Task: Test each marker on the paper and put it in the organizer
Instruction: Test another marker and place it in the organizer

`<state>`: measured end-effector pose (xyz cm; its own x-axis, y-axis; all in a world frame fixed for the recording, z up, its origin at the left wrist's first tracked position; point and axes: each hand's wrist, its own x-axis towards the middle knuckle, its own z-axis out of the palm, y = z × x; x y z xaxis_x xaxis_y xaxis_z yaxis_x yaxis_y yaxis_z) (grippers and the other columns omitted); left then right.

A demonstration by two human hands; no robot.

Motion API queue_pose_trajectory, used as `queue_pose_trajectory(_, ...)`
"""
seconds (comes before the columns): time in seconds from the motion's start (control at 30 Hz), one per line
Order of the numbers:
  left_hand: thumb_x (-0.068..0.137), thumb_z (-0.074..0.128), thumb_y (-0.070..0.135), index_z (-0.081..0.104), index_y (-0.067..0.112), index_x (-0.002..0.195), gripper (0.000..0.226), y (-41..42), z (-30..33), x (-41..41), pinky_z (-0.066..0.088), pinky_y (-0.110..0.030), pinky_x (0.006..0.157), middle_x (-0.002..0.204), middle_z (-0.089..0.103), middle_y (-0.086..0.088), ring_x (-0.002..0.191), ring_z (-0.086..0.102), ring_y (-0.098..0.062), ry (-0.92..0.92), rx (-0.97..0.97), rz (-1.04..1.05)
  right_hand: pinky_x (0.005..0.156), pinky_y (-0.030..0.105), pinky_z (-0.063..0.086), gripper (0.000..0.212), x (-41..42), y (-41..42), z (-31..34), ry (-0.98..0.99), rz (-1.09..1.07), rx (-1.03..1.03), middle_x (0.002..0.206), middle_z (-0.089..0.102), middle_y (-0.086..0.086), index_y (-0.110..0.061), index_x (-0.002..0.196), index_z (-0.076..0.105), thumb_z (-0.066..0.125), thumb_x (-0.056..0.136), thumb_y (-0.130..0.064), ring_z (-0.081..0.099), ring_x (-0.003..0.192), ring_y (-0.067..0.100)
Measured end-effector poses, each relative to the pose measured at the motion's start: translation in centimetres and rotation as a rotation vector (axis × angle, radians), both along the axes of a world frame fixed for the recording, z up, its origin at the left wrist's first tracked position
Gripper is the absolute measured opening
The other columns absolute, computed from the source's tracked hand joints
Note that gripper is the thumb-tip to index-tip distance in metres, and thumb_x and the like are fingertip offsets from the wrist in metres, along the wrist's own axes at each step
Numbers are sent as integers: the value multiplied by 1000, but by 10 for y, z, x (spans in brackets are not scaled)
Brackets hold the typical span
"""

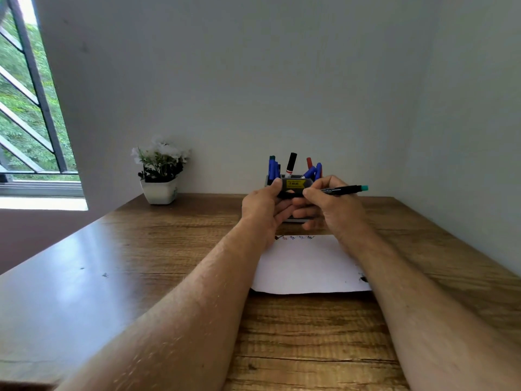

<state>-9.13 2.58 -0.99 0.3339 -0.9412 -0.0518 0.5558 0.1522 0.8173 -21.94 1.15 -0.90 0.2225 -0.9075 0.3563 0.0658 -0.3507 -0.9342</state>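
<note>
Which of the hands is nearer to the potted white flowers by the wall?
Left. The left hand, gripping a black marker with a yellow label, sits just right of the potted flowers. The right hand, holding a teal-ended marker, is further right.

Yellow price sticker
The sticker (295, 183) on the black pack (293, 188) reads roughly "49.00"; its smaller print is too blurred to read.
</note>
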Motion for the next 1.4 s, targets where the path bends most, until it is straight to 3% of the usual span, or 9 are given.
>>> queue_pose_trajectory(0.2,91,68,20,64,0,114,31,-3,0,3,61,-27,57,90,75,-17,71,75,-23,8,20,60,51,30,58,16,-4,1,0,-18,-47,-106,85,75,12,-14,100,70,68,88,-4,71,64,22)
queue_pose_trajectory(0.4,88,71,22,67,2,105,26,-6,0,6,60,-25,57,88,75,-15,63,73,-19,22,40,127,50,28,57,29,-4,3,0,-118,69,-8,90,75,20,-6,103,71,43,99,-15,71,69,28)
queue_pose_trajectory(0.53,87,72,22,65,3,110,31,-8,-2,5,58,-24,56,95,75,-15,71,75,-21,10,12,129,48,29,55,9,-3,2,-1,-60,2,-31,88,75,14,-11,96,61,52,98,-10,70,65,26)
queue_pose_trajectory(0.63,86,73,21,62,5,114,34,-10,-2,9,58,-24,56,96,74,-15,74,75,-22,18,2,167,47,24,53,2,-5,-1,-3,63,-104,-138,84,74,12,-10,93,64,64,92,-12,66,56,14)
queue_pose_trajectory(0.77,88,70,17,56,8,118,34,-11,-6,15,61,-30,63,99,72,-14,80,75,-24,-49,-19,215,63,15,53,6,-2,-3,-12,356,-223,-357,90,69,-1,-15,93,65,66,92,-20,67,77,7)
queue_pose_trajectory(0.87,89,69,15,54,7,121,35,-13,-9,16,62,-30,68,101,72,-14,83,74,-23,-83,-31,209,66,18,51,10,1,-5,-14,372,-218,-344,89,67,-3,-14,95,65,64,93,-24,65,80,7)
queue_pose_trajectory(1.1,92,66,11,51,8,121,33,-9,-7,10,62,-32,72,98,70,-13,86,73,-22,-58,-44,179,51,16,39,14,-3,-6,-10,329,-227,-228,69,60,-2,-15,90,64,60,96,-27,53,56,5)
queue_pose_trajectory(1.23,89,66,2,43,19,132,51,-5,-2,2,61,-39,80,112,67,-15,90,73,-24,-109,-87,101,44,9,38,16,2,-3,-11,369,-213,-216,69,61,-1,-15,93,63,56,98,-29,52,52,2)
queue_pose_trajectory(1.4,87,64,-8,28,33,143,79,-3,-1,-9,60,-37,81,101,71,-6,89,73,-19,-351,-178,54,50,10,40,20,4,-2,-12,397,-274,-252,76,67,-4,-14,98,63,56,97,-33,60,58,0)
